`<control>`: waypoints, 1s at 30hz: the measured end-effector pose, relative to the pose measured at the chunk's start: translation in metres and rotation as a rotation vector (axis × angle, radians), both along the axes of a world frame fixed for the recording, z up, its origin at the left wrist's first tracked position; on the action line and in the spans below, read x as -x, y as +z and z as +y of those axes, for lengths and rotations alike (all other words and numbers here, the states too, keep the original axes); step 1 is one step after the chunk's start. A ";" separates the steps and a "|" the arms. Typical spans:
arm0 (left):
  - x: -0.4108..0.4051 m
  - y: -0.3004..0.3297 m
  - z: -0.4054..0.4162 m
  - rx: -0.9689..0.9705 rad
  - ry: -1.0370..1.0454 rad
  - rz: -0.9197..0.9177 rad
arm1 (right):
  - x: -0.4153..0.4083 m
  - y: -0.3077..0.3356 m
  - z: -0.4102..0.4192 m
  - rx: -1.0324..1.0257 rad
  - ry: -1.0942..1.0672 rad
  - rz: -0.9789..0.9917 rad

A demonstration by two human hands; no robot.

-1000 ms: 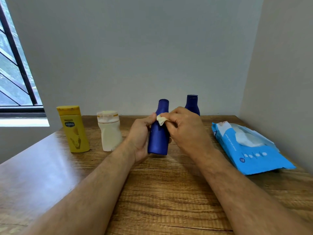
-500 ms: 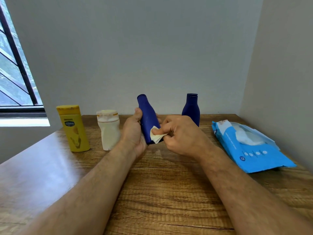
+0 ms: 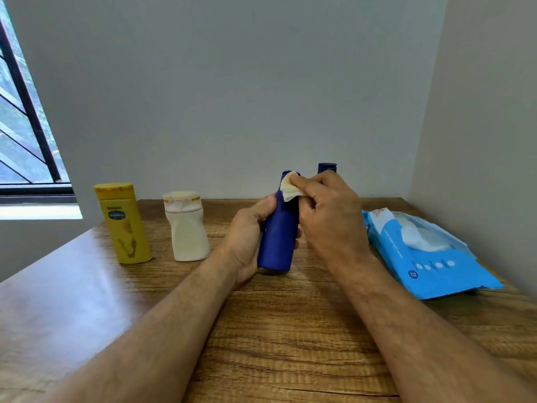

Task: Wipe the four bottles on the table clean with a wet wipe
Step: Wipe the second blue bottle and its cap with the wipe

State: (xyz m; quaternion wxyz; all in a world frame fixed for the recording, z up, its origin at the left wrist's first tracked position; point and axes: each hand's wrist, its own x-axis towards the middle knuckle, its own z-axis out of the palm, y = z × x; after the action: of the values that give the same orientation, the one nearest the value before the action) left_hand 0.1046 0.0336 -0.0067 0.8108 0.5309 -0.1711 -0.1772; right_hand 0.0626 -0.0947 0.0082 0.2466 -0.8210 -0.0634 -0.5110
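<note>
My left hand (image 3: 247,237) grips a dark blue bottle (image 3: 278,237) upright, its base just above the wooden table (image 3: 276,330). My right hand (image 3: 329,216) pinches a yellowed wet wipe (image 3: 290,187) and presses it against the bottle's neck and cap. A second dark blue bottle (image 3: 327,167) stands behind my right hand, only its cap showing. A yellow bottle (image 3: 123,223) and a white bottle (image 3: 186,226) stand to the left.
A blue pack of wet wipes (image 3: 430,251) lies open on the right, a white wipe sticking out of it. Walls close in behind and on the right. A window (image 3: 23,135) is at the far left.
The bottle was tilted left with the wipe at its lower body half a second ago. It now stands upright again and the wipe has moved up to the neck and cap.
</note>
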 end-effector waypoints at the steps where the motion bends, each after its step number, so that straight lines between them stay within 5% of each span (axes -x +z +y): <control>1: 0.000 0.000 0.000 -0.001 0.003 -0.004 | 0.000 0.000 0.000 0.015 0.012 0.022; 8: -0.009 0.004 0.007 0.096 0.157 -0.012 | 0.002 0.000 0.004 0.217 0.242 0.390; 18: 0.000 0.006 0.006 -0.014 0.035 -0.105 | 0.002 0.006 -0.002 -0.032 0.017 -0.003; 30: -0.004 0.012 0.011 0.139 0.066 0.037 | 0.004 0.001 0.002 0.222 0.209 0.268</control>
State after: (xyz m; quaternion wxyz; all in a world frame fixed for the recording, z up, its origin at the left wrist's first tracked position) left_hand 0.1090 0.0450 0.0052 0.8541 0.4753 -0.1504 -0.1479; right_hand 0.0583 -0.0922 0.0091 0.2125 -0.8928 -0.1708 -0.3587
